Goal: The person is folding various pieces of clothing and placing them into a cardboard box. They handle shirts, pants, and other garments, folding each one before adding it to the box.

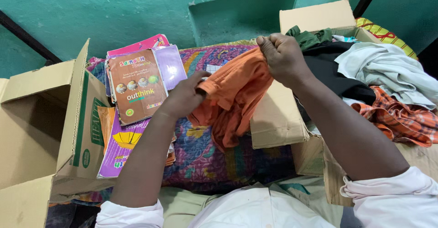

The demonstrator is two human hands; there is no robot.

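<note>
Orange garment (232, 95) held up between both my hands, above the patterned bedspread (200, 155). Left hand (185, 98) pinches one edge; right hand (283, 57) is fisted on the upper edge, higher, so the cloth hangs and drapes open. At right, open cardboard box (315, 18) heaped with clothes (388, 73). At left, a stack of booklets (137, 86) beside an empty box (32, 118). Room: teal plastered wall (114, 9) with a recessed niche.
</note>
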